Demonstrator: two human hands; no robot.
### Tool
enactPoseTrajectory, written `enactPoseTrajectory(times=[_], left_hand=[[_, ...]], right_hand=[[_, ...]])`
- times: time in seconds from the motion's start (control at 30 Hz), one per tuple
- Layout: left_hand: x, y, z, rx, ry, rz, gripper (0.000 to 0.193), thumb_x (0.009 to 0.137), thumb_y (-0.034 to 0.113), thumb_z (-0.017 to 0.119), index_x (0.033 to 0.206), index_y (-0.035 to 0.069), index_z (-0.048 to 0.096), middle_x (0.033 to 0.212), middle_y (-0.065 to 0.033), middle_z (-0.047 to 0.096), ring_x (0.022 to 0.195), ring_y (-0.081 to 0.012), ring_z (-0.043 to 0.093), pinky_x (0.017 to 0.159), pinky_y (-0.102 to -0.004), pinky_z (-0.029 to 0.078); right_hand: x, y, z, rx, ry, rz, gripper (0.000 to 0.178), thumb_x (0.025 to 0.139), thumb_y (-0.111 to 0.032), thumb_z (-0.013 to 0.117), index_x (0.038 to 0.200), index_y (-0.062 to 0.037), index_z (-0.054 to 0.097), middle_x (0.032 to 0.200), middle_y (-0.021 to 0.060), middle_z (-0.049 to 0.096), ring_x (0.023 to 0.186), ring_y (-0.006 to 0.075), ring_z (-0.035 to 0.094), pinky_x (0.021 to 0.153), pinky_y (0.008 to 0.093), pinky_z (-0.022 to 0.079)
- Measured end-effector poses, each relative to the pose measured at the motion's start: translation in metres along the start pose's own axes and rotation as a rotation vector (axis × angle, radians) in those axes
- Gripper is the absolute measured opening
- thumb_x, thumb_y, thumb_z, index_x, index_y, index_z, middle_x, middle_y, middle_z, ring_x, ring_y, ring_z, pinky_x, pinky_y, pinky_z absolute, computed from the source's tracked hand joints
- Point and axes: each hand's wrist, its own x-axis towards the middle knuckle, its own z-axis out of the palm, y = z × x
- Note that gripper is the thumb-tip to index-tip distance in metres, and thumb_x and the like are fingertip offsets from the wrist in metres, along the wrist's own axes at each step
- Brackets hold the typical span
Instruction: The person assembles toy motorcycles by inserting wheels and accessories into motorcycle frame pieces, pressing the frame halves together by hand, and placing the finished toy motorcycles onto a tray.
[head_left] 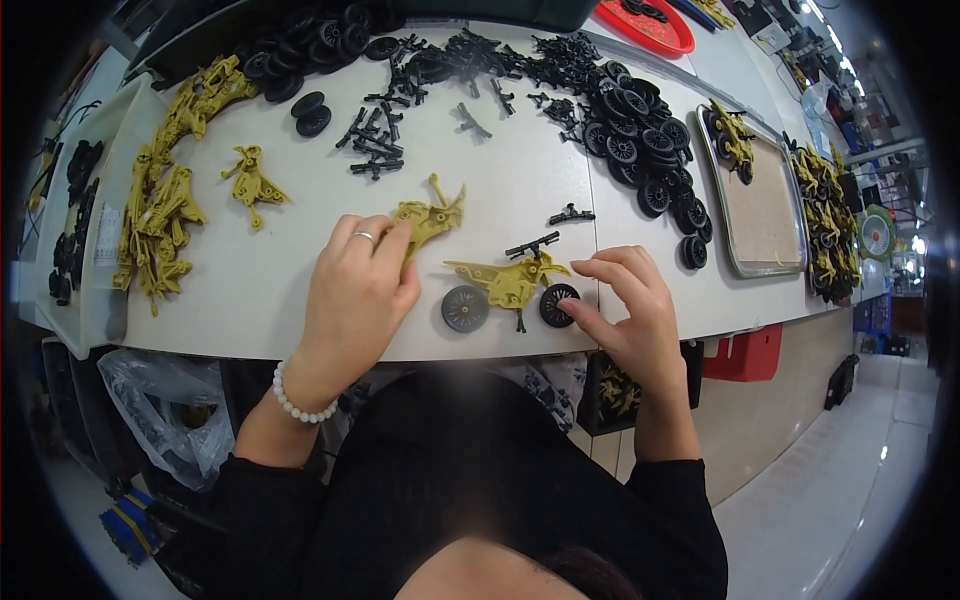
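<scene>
Far left: one white tray (120,190) of black parts (75,225), at the table's edge, apparently so your working space stays free.

Next: one heap of yellow body halves (160,215), stacked within reach of your left side; one single yellow half (255,185) lies apart from it.

Left hand (362,285): yours, fingers curled and closed on a held yellow half (432,215), gripped at its near end, probably to leave the far end free of your fingers. The fingertips are partly hidden.

Behind, at the middle: loose black fork-shaped parts (375,150), spread out, likely for easy picking.

Centre front: one yellow frame (508,283), lying flat on the table between your hands, with a left wheel (464,309), a right wheel (558,305) and a black bar (532,245) along its upper edge. Lying flat seems to keep these pieces in line.

Right hand (637,310): yours, fingers spread well open, thumb at the right wheel, seemingly to steady it; nothing is grasped.

Just above: one spare black bar (572,215).

Right: a bank of black wheels (640,130), piled near your right hand's side; then a shallow tray (722,238) bearing a yellow-and-black toy motorbike (735,140).
</scene>
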Motion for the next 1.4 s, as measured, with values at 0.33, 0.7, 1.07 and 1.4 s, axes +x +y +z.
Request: enactPoseTrajectory(times=[0.33, 0.7, 1.07, 1.4], left_hand=[[0.016, 0.016, -0.025, -1.133, -0.254, -0.361, 0.033, 0.087, 0.001, 0.059, 0.119, -0.006, 0.059, 0.093, -0.0074, 0.068, 0.078, -0.0084, 0.061, 0.072, -0.022, 0.049], [0.025, 0.033, -0.019, -0.73, -0.391, -0.04, 0.044, 0.075, 0.003, 0.073, 0.116, -0.004, 0.061, 0.103, -0.0106, 0.064, 0.095, -0.0217, 0.06, 0.083, -0.0305, 0.049], [0.008, 0.032, 0.012, -0.396, -0.133, 0.166, 0.041, 0.073, 0.011, 0.074, 0.109, -0.004, 0.062, 0.107, -0.0132, 0.063, 0.103, -0.0304, 0.057, 0.089, -0.0407, 0.045], [0.005, 0.031, 0.015, -0.421, -0.156, 0.087, 0.038, 0.071, 0.009, 0.074, 0.107, -0.002, 0.064, 0.105, -0.0116, 0.065, 0.102, -0.03, 0.058, 0.088, -0.0395, 0.045]], right_hand=[[0.03, -0.015, -0.002, 0.035, 0.127, -0.344, 0.06, 0.065, 0.0, 0.073, 0.123, -0.0089, 0.06, 0.123, 0.0139, 0.056, 0.094, 0.0269, 0.059, 0.079, 0.0354, 0.05], [0.012, -0.013, 0.008, 0.101, 0.116, -0.049, 0.039, 0.068, 0.0, 0.072, 0.107, -0.0017, 0.064, 0.086, 0.0101, 0.064, 0.08, 0.0249, 0.062, 0.068, 0.0332, 0.052], [-0.002, -0.002, 0.027, 0.016, 0.11, -0.044, 0.043, 0.066, 0.0, 0.073, 0.108, -0.0027, 0.064, 0.096, 0.0104, 0.062, 0.087, 0.0258, 0.058, 0.075, 0.0332, 0.048], [-0.004, -0.001, 0.031, 0.082, 0.05, 0.041, 0.041, 0.071, -0.009, 0.074, 0.11, -0.0058, 0.063, 0.097, 0.0091, 0.061, 0.091, 0.0263, 0.056, 0.079, 0.0351, 0.047]])
